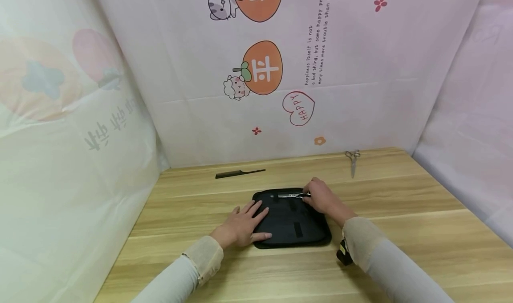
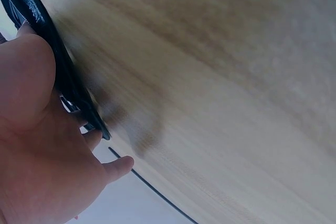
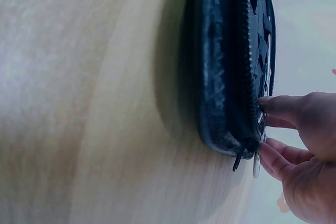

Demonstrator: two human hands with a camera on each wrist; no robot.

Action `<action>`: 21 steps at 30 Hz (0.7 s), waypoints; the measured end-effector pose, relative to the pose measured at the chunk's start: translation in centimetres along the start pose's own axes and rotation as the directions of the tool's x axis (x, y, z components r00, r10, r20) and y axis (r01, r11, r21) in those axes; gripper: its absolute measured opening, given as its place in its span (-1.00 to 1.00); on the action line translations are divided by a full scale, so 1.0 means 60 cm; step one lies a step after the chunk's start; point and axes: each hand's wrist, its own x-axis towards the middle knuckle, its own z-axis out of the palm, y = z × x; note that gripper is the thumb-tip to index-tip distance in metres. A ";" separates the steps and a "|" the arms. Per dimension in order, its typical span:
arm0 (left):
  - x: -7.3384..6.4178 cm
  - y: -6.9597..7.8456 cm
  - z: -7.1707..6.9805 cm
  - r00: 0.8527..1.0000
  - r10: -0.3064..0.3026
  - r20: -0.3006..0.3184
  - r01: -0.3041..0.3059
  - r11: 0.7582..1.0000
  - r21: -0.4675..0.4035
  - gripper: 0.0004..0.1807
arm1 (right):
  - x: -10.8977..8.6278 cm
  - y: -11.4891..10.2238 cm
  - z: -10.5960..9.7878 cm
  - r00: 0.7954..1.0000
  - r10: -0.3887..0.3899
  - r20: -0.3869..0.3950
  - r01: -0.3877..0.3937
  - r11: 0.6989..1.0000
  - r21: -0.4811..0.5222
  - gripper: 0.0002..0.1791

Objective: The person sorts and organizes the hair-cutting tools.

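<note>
A black zip case (image 1: pixel 280 227) lies open and flat on the table, with dark elastic loops across its inside. My left hand (image 1: pixel 242 226) rests on the case's left part, fingers spread; the left wrist view shows this hand (image 2: pixel 47 145) at the case's edge. Along the far side of the case lies a slim pair of silver scissors (image 1: pixel 288 195), its blade end by a loop. At its handle end, my right hand (image 1: pixel 322 197) pinches it between thumb and fingers. In the right wrist view, those fingertips (image 3: pixel 270 153) are beside the zip pulls, and the handle is partly hidden.
A black tail comb (image 1: pixel 236 174) lies behind the case to the left. Another pair of silver scissors (image 1: pixel 353 162) is at the back right. Beside the right cuff shows a small black object (image 1: pixel 343 255) with a yellow patch. Printed cloth (image 1: pixel 192 124) walls the table's back and sides.
</note>
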 end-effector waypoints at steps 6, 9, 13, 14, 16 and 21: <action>0.002 -0.001 0.002 1.000 -0.003 0.004 0.003 1.000 0.000 -0.06 | 0.005 0.005 0.004 1.000 -0.017 0.015 0.017 1.000 0.004 -0.84; 0.001 0.000 -0.001 1.000 -0.001 0.007 0.001 1.000 -0.001 -0.06 | 0.007 0.005 0.005 1.000 -0.010 0.022 0.010 1.000 0.010 -0.83; 0.002 0.001 -0.002 1.000 -0.004 0.014 0.004 1.000 -0.002 -0.06 | 0.009 0.006 0.007 1.000 -0.009 0.021 0.008 1.000 0.016 -0.84; 0.002 0.002 -0.002 1.000 -0.005 0.015 0.005 1.000 -0.004 -0.07 | 0.009 0.007 0.007 1.000 -0.014 0.017 0.014 1.000 0.014 -0.85; 0.002 0.003 -0.003 1.000 -0.008 0.016 0.008 1.000 -0.008 -0.07 | 0.011 0.007 0.007 1.000 -0.019 0.010 0.019 1.000 0.015 -0.86; 0.001 0.005 -0.004 1.000 -0.010 0.018 0.011 1.000 -0.023 -0.07 | 0.012 0.002 0.004 1.000 -0.005 0.028 0.004 1.000 0.025 -0.88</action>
